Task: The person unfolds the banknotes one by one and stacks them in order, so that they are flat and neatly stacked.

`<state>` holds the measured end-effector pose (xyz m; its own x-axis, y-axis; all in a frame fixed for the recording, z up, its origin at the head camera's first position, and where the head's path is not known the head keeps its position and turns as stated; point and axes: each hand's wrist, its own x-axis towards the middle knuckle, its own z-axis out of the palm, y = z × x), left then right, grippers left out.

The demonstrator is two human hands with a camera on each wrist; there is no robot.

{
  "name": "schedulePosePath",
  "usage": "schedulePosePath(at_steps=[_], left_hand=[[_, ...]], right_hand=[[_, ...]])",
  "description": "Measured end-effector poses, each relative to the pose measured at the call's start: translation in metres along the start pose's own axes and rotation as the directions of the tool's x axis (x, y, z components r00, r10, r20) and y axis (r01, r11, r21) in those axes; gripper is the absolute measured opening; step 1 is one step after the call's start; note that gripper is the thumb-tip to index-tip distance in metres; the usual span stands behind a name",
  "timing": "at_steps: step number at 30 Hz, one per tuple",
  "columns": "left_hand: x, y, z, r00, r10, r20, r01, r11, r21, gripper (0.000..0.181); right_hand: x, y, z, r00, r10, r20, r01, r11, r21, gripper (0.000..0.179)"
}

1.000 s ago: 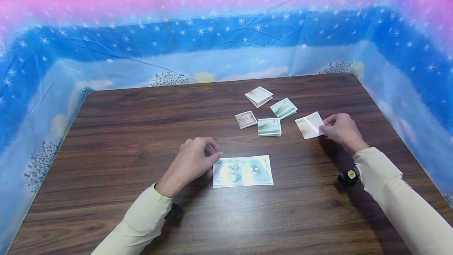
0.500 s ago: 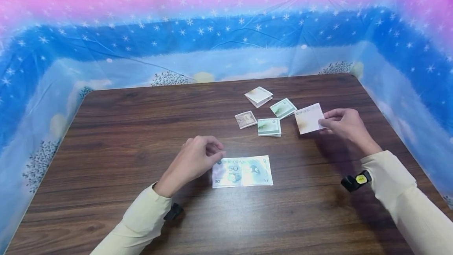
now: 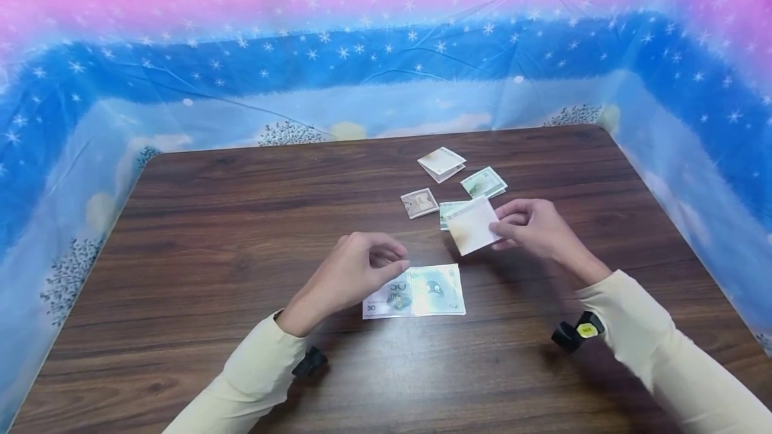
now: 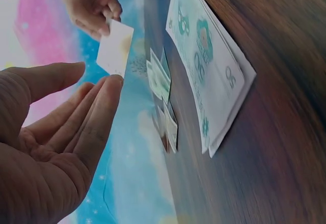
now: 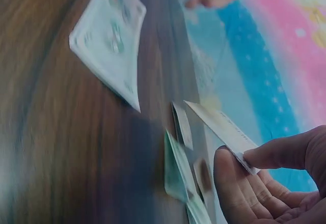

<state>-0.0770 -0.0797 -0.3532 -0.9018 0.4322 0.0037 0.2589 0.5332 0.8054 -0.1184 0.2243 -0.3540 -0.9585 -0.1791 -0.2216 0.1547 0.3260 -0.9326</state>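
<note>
In the head view my right hand (image 3: 537,230) pinches a pale folded banknote (image 3: 473,225) between thumb and fingers, raised above the table. The right wrist view shows the same folded banknote (image 5: 224,130) by one edge in the grip. My left hand (image 3: 352,273) hovers over the left part of the flat green banknotes (image 3: 437,290) marked 50, hiding a corner of them. In the left wrist view, a gap separates its thumb from its fingers, with nothing between them. Those flat banknotes (image 4: 211,61) look stacked, one edge lying over another.
Behind the raised note lie two green folded banknotes (image 3: 484,183), one partly covered by it. A brown folded banknote (image 3: 419,203) and a pale folded one (image 3: 442,161) lie nearby. The wooden table (image 3: 241,206) is bordered by a snowflake-patterned cloth (image 3: 338,52).
Holding the pale folded banknote, my right hand lifted it off the table, then carried it left toward the flat banknotes. My left hand shifted slightly right over them.
</note>
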Motion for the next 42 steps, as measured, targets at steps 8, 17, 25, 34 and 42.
schedulePosePath(at_steps=[8, 17, 25, 34, 42], left_hand=[[0.003, 0.003, 0.012, 0.999, 0.043, 0.02, -0.042, 0.995, -0.088, 0.019], [0.006, 0.002, 0.02, 0.999, 0.054, -0.003, -0.054, 0.995, -0.088, 0.034], [0.008, 0.001, 0.023, 0.998, 0.058, -0.037, -0.063, 0.983, -0.174, 0.043], [0.011, 0.0, 0.027, 0.995, 0.021, -0.094, -0.047, 0.958, -0.284, 0.045], [0.015, -0.002, 0.028, 0.984, -0.024, -0.178, -0.037, 0.942, -0.335, 0.034]], right_hand=[[-0.002, -0.001, 0.043, 0.998, 0.002, 0.06, -0.01, 0.99, 0.141, 0.026], [-0.005, -0.003, 0.072, 0.993, -0.065, 0.101, 0.047, 0.985, 0.166, 0.024], [-0.005, -0.004, 0.087, 0.983, -0.156, 0.093, 0.142, 0.98, 0.14, 0.026], [-0.008, -0.008, 0.096, 0.967, -0.24, 0.083, 0.231, 0.967, 0.11, 0.036], [-0.008, -0.01, 0.099, 0.966, -0.24, 0.098, 0.233, 0.969, 0.077, 0.038]])
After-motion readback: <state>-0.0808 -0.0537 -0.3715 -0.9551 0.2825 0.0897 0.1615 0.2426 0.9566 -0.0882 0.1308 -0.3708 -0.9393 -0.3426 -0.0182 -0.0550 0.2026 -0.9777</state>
